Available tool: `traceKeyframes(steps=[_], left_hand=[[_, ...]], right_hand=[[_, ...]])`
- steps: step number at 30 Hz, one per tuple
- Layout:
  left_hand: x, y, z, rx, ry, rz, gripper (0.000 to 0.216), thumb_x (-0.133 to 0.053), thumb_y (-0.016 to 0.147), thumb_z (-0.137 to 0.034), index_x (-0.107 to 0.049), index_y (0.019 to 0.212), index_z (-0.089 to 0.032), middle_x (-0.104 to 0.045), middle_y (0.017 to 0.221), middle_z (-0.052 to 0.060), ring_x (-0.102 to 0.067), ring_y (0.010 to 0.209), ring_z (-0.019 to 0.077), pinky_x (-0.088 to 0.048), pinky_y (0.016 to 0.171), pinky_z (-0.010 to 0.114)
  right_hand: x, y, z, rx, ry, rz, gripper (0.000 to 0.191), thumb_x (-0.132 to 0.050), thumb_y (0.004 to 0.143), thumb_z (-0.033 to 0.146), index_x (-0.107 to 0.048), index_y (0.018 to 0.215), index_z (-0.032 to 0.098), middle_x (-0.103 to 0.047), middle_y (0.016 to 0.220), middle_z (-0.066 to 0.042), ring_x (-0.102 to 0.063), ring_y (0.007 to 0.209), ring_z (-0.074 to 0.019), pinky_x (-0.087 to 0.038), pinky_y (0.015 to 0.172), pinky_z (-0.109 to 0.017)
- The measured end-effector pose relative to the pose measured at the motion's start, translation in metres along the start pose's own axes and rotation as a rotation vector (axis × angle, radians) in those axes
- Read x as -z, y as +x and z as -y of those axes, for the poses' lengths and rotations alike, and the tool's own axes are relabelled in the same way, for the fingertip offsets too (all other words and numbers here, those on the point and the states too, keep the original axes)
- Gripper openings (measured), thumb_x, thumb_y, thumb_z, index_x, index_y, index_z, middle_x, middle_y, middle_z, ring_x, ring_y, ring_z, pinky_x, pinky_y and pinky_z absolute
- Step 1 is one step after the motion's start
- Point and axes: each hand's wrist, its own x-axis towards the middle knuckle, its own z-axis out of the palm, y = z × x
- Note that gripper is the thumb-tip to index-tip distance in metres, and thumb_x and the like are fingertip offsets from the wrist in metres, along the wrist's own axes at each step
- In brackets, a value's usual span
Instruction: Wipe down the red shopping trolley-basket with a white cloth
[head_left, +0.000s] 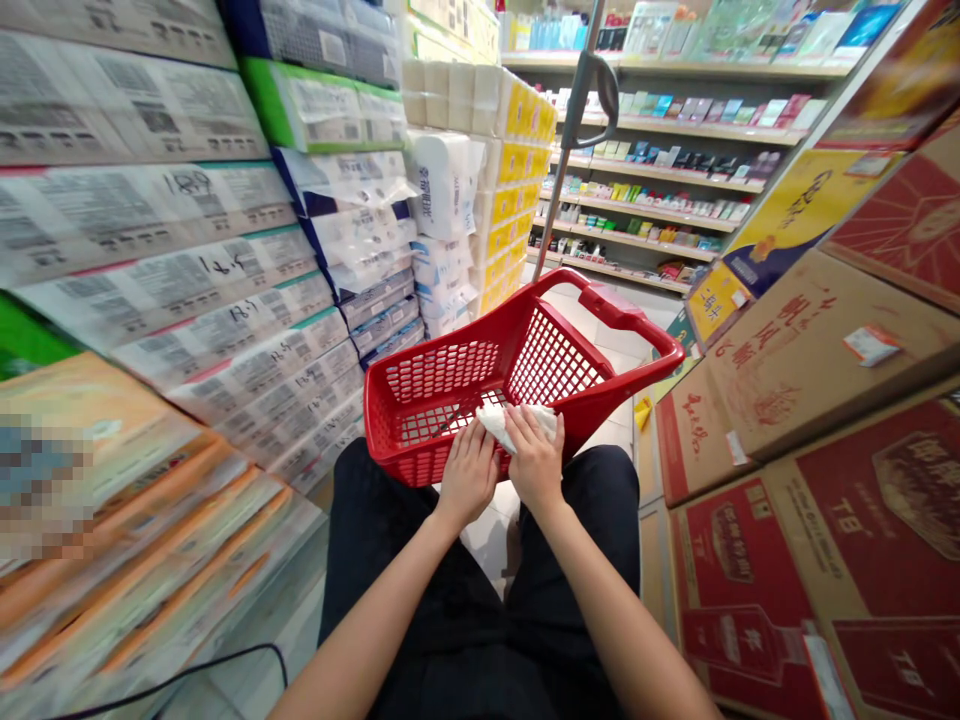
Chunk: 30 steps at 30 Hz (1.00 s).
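Observation:
A red plastic shopping basket (442,362) with perforated sides stands tilted before my knees, its long handle (559,170) rising behind it. My left hand (470,468) holds the basket's near rim, with its fingers over the edge. Just to its right, my right hand (534,452) presses a crumpled white cloth (493,420) against the same rim. Part of the cloth is hidden under the fingers of my right hand. Through the basket's holes the floor shows; a thin dark line inside it is too small to make out.
Stacked tissue packs (217,250) rise on the left, with orange packs (187,540) below them. Cardboard cartons (795,350) line the right side closely. Shelves of small boxed goods (675,160) stand at the back. A black cable (225,655) curves at the lower left.

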Motion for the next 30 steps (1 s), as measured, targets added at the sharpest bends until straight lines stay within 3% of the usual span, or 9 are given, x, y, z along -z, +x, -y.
traceKeyframes(steps=[3, 8, 13, 15, 19, 23, 25, 27, 30], left_hand=[[0.002, 0.001, -0.001, -0.001, -0.003, -0.006, 0.051, -0.036, 0.096, -0.023, -0.036, 0.144, -0.006, -0.040, 0.151, 0.016, -0.030, 0.144, 0.0269, -0.025, 0.118, 0.045], [0.004, 0.004, -0.003, -0.002, -0.032, -0.013, 0.060, -0.034, 0.097, -0.023, -0.019, 0.153, -0.010, -0.036, 0.154, 0.013, -0.029, 0.144, 0.0248, -0.024, 0.118, 0.044], [0.003, 0.003, -0.003, 0.006, -0.041, -0.016, 0.061, -0.035, 0.096, -0.023, -0.017, 0.153, -0.010, -0.035, 0.154, 0.013, -0.029, 0.145, 0.0256, -0.024, 0.118, 0.044], [0.003, 0.002, -0.002, 0.003, -0.044, -0.012, 0.060, -0.034, 0.097, -0.023, -0.018, 0.153, -0.010, -0.035, 0.155, 0.013, -0.029, 0.144, 0.0250, -0.024, 0.119, 0.044], [0.004, 0.002, 0.000, -0.014, -0.052, -0.015, 0.059, -0.034, 0.097, -0.024, -0.020, 0.152, -0.010, -0.036, 0.154, 0.013, -0.030, 0.144, 0.0249, -0.024, 0.119, 0.044], [0.005, 0.002, 0.000, -0.023, -0.053, -0.032, 0.059, -0.034, 0.097, -0.024, -0.020, 0.152, -0.010, -0.037, 0.154, 0.013, -0.031, 0.143, 0.0249, -0.026, 0.118, 0.044], [0.005, 0.002, 0.000, -0.025, -0.054, -0.035, 0.059, -0.034, 0.097, -0.023, -0.021, 0.152, -0.010, -0.038, 0.153, 0.012, -0.031, 0.143, 0.0244, -0.026, 0.118, 0.044], [0.005, 0.002, -0.001, -0.021, -0.052, -0.034, 0.058, -0.034, 0.097, -0.023, -0.022, 0.152, -0.009, -0.038, 0.153, 0.012, -0.031, 0.143, 0.0242, -0.025, 0.119, 0.043], [0.005, 0.003, -0.002, -0.009, -0.044, -0.029, 0.058, -0.035, 0.096, -0.023, -0.024, 0.151, -0.009, -0.038, 0.153, 0.013, -0.032, 0.143, 0.0243, -0.025, 0.119, 0.043]], right_hand=[[0.019, 0.004, -0.029, 0.055, -0.030, 0.019, 0.059, -0.041, 0.084, 0.004, -0.051, 0.137, 0.027, -0.057, 0.139, -0.001, -0.047, 0.134, -0.0180, 0.010, 0.120, -0.051], [0.066, 0.016, -0.093, -0.047, -0.159, 0.003, 0.062, -0.041, 0.081, 0.003, -0.050, 0.137, 0.028, -0.055, 0.141, -0.003, -0.044, 0.136, -0.0218, 0.009, 0.118, -0.057], [0.093, 0.022, -0.109, -0.127, -0.084, 0.069, 0.062, -0.040, 0.080, 0.005, -0.051, 0.136, 0.030, -0.051, 0.145, -0.003, -0.039, 0.140, -0.0248, 0.005, 0.115, -0.064], [0.100, 0.024, -0.108, -0.194, 0.077, 0.114, 0.057, -0.040, 0.081, 0.009, -0.057, 0.130, 0.029, -0.053, 0.143, -0.003, -0.041, 0.138, -0.0258, -0.004, 0.116, -0.064], [0.124, 0.034, -0.118, -0.295, 0.476, 0.195, 0.056, -0.044, 0.078, 0.016, -0.054, 0.133, 0.022, -0.058, 0.138, -0.008, -0.054, 0.127, -0.0240, -0.039, 0.109, -0.048], [0.154, 0.062, -0.139, -0.323, 0.463, 0.147, 0.060, -0.046, 0.076, 0.016, -0.044, 0.136, 0.018, -0.065, 0.126, -0.013, -0.064, 0.108, -0.0244, -0.052, 0.089, -0.042], [0.162, 0.077, -0.141, -0.330, 0.229, -0.016, 0.056, -0.045, 0.077, 0.014, -0.046, 0.133, 0.015, -0.064, 0.126, -0.016, -0.062, 0.111, -0.0261, -0.050, 0.092, -0.045], [0.158, 0.087, -0.135, -0.294, -0.083, -0.186, 0.052, -0.044, 0.078, 0.011, -0.048, 0.129, 0.013, -0.059, 0.132, -0.017, -0.053, 0.124, -0.0288, -0.039, 0.105, -0.052], [0.130, 0.082, -0.116, -0.115, -0.379, -0.156, 0.049, -0.043, 0.078, 0.006, -0.053, 0.125, 0.014, -0.051, 0.141, -0.015, -0.040, 0.135, -0.0296, -0.013, 0.116, -0.059]])
